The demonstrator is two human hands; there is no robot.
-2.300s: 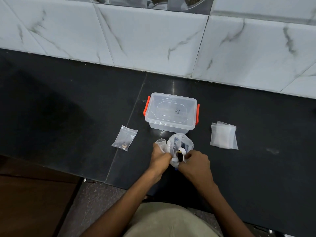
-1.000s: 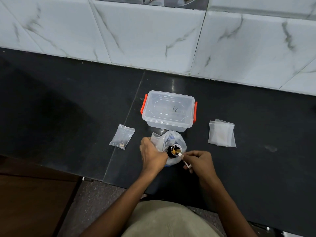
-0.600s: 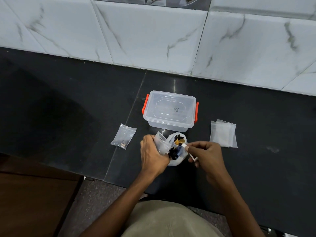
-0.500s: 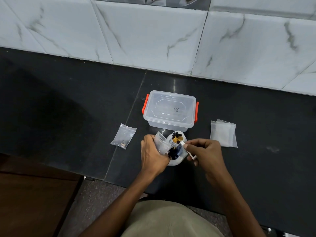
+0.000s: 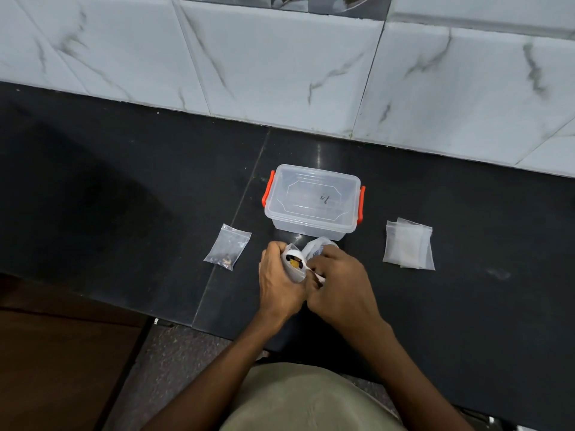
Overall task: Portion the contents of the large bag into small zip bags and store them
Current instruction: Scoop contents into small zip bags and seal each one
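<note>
The left hand (image 5: 278, 283) curls round a small zip bag (image 5: 295, 269), mouth up and tilted toward the camera, while the right hand (image 5: 340, 286) pinches a white scoop (image 5: 314, 273) whose handle runs down-right and whose bowl sits at that mouth (dark and yellow bits show inside). The large bag (image 5: 315, 247) stands just behind the hands on the counter (image 5: 124, 197), in front of the closed box (image 5: 312, 200). A filled bag (image 5: 227, 251) lies left, spare bags (image 5: 407, 244) right.

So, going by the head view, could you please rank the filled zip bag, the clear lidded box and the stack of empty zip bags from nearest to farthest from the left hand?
From the left hand:
1. Filled zip bag, just to its left on the counter.
2. Clear lidded box, behind it, towards the wall.
3. Stack of empty zip bags, far right, beyond the right hand.
</note>
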